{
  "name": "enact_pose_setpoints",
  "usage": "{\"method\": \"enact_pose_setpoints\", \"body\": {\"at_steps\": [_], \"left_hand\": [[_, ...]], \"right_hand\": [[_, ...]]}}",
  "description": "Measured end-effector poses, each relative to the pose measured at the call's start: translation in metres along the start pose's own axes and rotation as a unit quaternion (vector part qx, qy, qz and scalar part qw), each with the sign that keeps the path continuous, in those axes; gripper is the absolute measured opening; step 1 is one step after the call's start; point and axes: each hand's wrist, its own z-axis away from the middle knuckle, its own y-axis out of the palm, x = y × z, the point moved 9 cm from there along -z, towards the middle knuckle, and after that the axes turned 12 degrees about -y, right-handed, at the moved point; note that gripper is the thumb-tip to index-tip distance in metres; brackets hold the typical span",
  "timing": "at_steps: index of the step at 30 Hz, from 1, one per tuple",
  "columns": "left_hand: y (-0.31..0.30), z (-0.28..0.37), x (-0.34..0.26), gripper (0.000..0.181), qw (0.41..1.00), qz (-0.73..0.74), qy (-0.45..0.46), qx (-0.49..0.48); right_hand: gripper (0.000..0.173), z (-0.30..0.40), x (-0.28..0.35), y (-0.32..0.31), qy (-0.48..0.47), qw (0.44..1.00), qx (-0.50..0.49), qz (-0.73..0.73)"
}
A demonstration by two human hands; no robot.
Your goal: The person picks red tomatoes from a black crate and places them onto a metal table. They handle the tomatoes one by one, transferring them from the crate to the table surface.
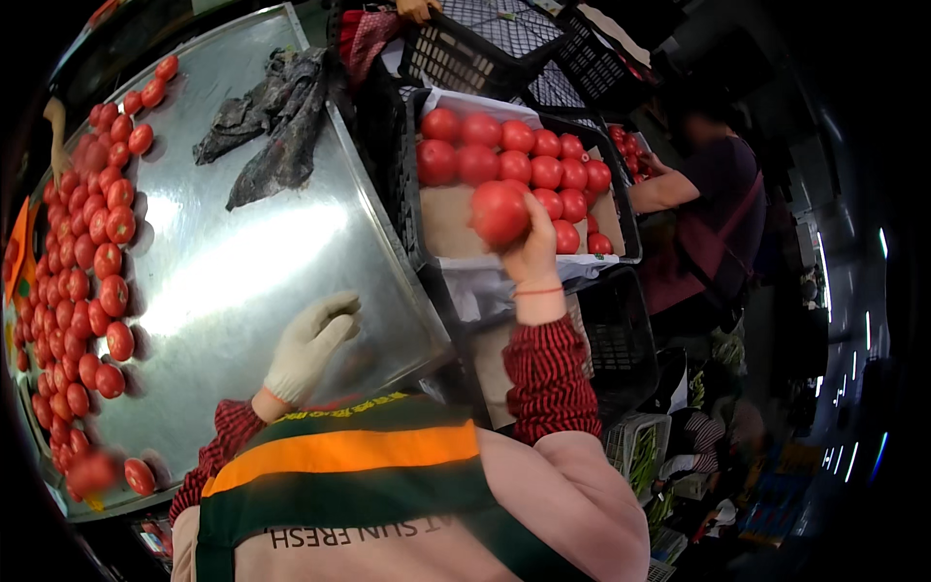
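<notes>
My right hand (534, 244), bare with a red cord at the wrist, grips a red tomato (500, 212) above a black plastic crate (631, 231). Rows of tomatoes (545, 172) lie in that crate on brown cardboard, with a white liner along its sides. My left hand (309, 349) wears a pale knit glove and hovers over a shiny metal tabletop (240, 320). Its fingers are bent, the thumb stands apart, and nothing shows between them. Many tomatoes (76, 284) cover the table's left side. One blurred tomato (91, 471) is at the lower left.
A dark crumpled cloth (273, 124) lies at the table's far end. More black crates (480, 54) stand beyond the tomato crate, with a person's hand (418, 9) on one. Another person (698, 182) reaches into a crate at right. A hand (58, 138) touches tomatoes at far left.
</notes>
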Motion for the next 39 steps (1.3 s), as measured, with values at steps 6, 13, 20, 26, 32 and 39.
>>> {"method": "enact_pose_setpoints", "body": {"at_steps": [6, 13, 20, 26, 32, 39], "left_hand": [[0.033, 0.013, -0.067, 0.07, 0.933, -0.28, 0.224, -0.043], [0.02, 0.028, -0.066, 0.081, 0.884, -0.305, 0.325, -0.143], [-0.017, -0.008, -0.02, 0.047, 0.986, 0.116, 0.083, -0.092], [-0.019, -0.004, -0.019, 0.045, 0.988, 0.074, 0.085, -0.103], [-0.02, 0.002, -0.035, 0.048, 0.963, -0.131, 0.183, -0.151], [-0.083, 0.011, -0.026, 0.064, 0.917, -0.286, 0.139, -0.241]], "right_hand": [[0.064, 0.07, -0.079, 0.074, 0.134, 0.942, 0.131, -0.279], [0.054, 0.098, -0.102, 0.09, 0.064, 0.979, 0.134, 0.141], [0.038, 0.101, -0.087, 0.108, -0.066, 0.965, 0.17, 0.191], [0.054, 0.1, -0.101, 0.108, -0.015, 0.966, 0.223, 0.131], [0.045, 0.097, -0.109, 0.1, 0.034, 0.968, 0.196, 0.156], [0.017, 0.031, -0.039, 0.085, -0.298, 0.826, 0.225, 0.423]]}}
